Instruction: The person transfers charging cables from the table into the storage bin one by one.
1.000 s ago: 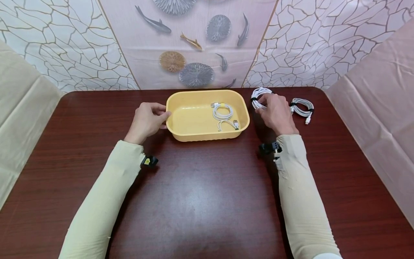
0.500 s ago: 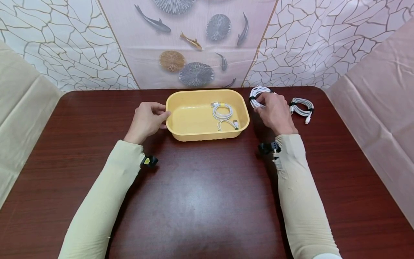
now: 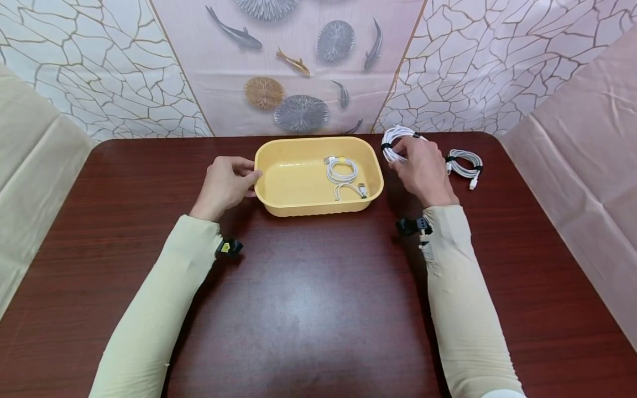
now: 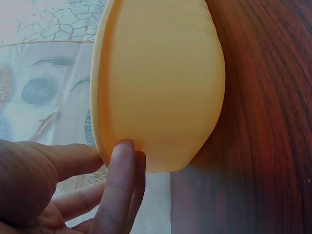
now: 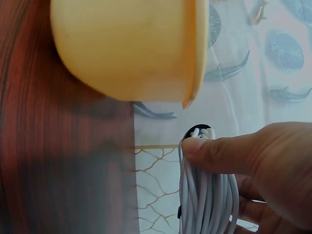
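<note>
A yellow basin [image 3: 298, 210] stands at the back of the table, with two small white cables lying at its right side, one a coil [image 3: 342, 171], the other a short loop [image 3: 350, 188]. My left hand [image 3: 224, 185] grips the basin's left rim between thumb and fingers; in the left wrist view the fingers lie against the yellow wall [image 4: 161, 73]. Beside the right rim, my right hand [image 3: 423, 170] pinches a thick white cable coil [image 3: 393, 145] bound with black ties. The right wrist view shows the thumb pressed on that coil [image 5: 207, 195], apart from the basin.
Another grey-white cable coil [image 3: 465, 165] with black ties lies right of my right hand on the dark red table [image 3: 298, 298]. Behind the table's back edge hangs a patterned cloth [image 3: 308, 66], and pale cloth panels flank both sides.
The white coil in my right hand has risen a little and shifted slightly left, toward the back. My left hand and the basin look almost unmoved.
</note>
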`<state>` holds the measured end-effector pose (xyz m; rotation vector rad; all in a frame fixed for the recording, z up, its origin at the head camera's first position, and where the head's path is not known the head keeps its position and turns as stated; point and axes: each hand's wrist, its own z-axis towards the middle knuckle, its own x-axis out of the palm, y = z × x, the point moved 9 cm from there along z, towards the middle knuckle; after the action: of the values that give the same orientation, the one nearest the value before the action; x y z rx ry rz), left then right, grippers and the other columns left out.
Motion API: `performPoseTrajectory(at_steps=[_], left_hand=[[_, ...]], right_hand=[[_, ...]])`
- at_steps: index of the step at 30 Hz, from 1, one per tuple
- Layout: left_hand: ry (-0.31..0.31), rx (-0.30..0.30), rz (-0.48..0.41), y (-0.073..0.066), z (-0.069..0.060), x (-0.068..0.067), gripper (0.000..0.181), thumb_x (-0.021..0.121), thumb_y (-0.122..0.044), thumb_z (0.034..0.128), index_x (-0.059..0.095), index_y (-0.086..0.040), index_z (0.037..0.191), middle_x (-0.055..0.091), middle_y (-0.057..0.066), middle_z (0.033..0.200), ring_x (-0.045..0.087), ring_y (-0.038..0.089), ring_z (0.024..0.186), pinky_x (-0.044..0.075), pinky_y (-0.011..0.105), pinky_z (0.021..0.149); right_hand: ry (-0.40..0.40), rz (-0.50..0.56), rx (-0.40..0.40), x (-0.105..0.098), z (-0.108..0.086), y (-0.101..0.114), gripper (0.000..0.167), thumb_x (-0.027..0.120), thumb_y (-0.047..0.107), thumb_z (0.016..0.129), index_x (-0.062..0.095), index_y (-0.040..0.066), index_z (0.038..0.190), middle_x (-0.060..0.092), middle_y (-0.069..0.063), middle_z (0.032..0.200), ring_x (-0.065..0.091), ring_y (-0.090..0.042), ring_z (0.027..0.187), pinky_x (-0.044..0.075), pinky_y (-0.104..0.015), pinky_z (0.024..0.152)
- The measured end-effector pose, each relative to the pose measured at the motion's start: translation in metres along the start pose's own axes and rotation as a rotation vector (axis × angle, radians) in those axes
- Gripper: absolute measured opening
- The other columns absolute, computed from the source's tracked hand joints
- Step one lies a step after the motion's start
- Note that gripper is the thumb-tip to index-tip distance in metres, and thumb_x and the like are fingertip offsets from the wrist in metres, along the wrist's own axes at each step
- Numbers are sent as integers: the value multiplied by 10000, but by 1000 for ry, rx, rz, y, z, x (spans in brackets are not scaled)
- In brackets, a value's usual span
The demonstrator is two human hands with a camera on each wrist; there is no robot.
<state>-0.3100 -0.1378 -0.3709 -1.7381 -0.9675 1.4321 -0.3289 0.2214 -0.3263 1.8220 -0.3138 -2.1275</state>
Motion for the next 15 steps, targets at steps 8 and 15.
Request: performPoseTrajectory(at_steps=[8, 15], left_hand=[[-4, 3, 8, 0, 0, 0, 338, 649, -182, 1007, 664, 31, 1270, 696, 257, 1127, 704, 55, 657, 678, 323, 731], [-6, 4, 10, 0, 0, -1, 330, 646, -173, 1008, 668, 31, 1266, 702, 262, 1122, 697, 45, 642, 678, 327, 732]], right_hand=[[6, 10, -8, -2, -2, 8, 255, 713, 138, 937, 702, 38, 1172, 710, -203, 1154, 641, -396, 1053, 545, -574, 844], [-14, 22, -29, -5, -3, 14, 238, 708, 129, 939, 708, 38, 1159, 721, -188, 1145, 638, -376, 1030, 543, -550, 815]])
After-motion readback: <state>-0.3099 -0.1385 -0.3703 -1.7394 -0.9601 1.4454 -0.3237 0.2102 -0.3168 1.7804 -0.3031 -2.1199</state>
